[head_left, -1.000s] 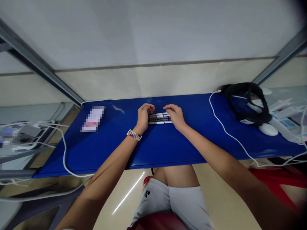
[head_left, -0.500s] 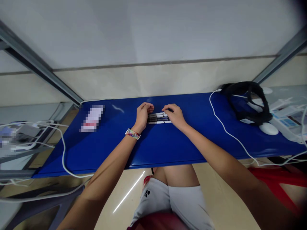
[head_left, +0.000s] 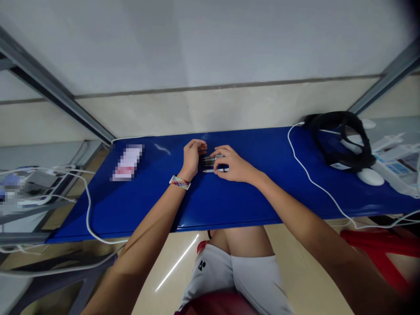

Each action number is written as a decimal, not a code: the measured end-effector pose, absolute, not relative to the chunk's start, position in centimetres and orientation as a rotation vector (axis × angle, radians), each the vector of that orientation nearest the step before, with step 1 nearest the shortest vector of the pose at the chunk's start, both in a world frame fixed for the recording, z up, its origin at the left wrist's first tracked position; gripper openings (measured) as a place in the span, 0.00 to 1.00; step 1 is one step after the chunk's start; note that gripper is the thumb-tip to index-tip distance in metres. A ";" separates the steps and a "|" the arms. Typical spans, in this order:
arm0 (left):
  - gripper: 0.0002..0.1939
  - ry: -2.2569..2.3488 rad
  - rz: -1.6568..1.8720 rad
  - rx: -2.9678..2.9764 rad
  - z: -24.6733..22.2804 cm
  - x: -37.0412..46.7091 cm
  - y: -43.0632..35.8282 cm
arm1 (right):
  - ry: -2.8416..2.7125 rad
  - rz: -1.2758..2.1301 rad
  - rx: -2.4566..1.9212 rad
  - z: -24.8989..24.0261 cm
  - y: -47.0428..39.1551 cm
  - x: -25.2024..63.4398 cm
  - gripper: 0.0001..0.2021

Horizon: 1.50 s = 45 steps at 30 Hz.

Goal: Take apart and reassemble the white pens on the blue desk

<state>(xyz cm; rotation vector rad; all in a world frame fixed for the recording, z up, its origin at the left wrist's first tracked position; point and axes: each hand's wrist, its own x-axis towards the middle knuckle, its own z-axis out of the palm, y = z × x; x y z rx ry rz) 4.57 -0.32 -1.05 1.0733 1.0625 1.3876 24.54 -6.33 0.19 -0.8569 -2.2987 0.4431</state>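
Several slim pens (head_left: pixel 208 162), white and dark, lie side by side on the blue tabletop (head_left: pixel 226 201). My right hand (head_left: pixel 231 165) spans the row from the right, fingers at its far side and thumb at its near side, gripping the pens. A white pen nearest me shows under the thumb. At the pens' left ends my left hand (head_left: pixel 193 157) stands on its edge, fingers loosely curved and nothing in them. Whether its palm touches the pen tips I cannot tell. A multicoloured band (head_left: pixel 180 182) circles the left wrist.
A blurred-out pale rectangle (head_left: pixel 127 162) lies on the tabletop's left part. To the right sits a black headset (head_left: pixel 341 140) with a white cable (head_left: pixel 305 173). Another white cable (head_left: pixel 88 210) hangs over the left edge. Grey metal posts (head_left: pixel 59 83) and a wall stand behind.
My right hand has shifted left from the pens' right ends and closed its thumb and fingers around the row. My left hand has moved slightly left.
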 end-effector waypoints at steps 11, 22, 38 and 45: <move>0.06 1.067 1.371 1.131 -1.6 4.4 0.0 | -2.363 0.423 -0.874 -0.3 -5.9 25.1 0.04; 0.11 0.878 1.335 1.629 0.2 4.7 -1.4 | -2.050 0.411 -1.036 0.7 -5.4 25.5 0.01; 0.09 0.939 1.317 1.631 -0.1 4.5 -1.0 | -1.549 0.492 -1.298 0.2 -4.0 26.6 0.11; 0.07 0.975 1.355 1.562 -0.6 4.4 -0.5 | -1.098 1.048 -1.091 -0.2 -2.8 27.2 0.12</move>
